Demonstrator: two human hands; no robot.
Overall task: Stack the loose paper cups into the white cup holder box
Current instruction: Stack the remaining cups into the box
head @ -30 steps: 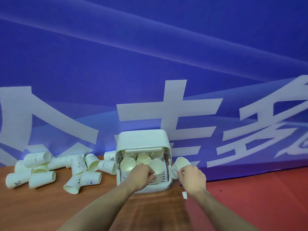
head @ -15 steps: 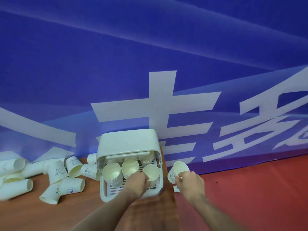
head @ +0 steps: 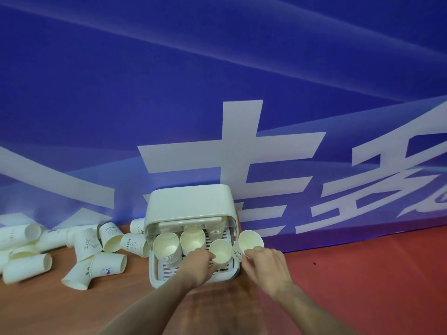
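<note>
A heap of loose paper cups (head: 72,252) is seen along the far edge of the desk (head: 72,308), toward its left end, most of them tipped on their sides and several touching or overlapping one another; printed marks are visible on some (one reads "HELLO"). The heap reaches as far as the left wall of the white cup holder box (head: 191,209), where one lying cup (head: 134,244) is found just beside it. The box stands at the far edge of the desk against a blue banner (head: 217,81) with large white characters, its lid raised at the back and its slatted tray open toward the viewer. Inside, a stack of cups (head: 166,245) is held at the front left, a second stack (head: 192,239) just right of it, and further cups are glimpsed behind under the lid, too shaded to count. At the front right of the tray a single cup (head: 220,250) is gripped by the left hand (head: 197,264), whose fingers are curled against its side. Just outside the right wall of the box another cup (head: 250,241) is held tilted, mouth toward the viewer, pinched near its rim by the right hand (head: 264,264). To the right of the desk's edge a red surface (head: 362,274) is seen.
</note>
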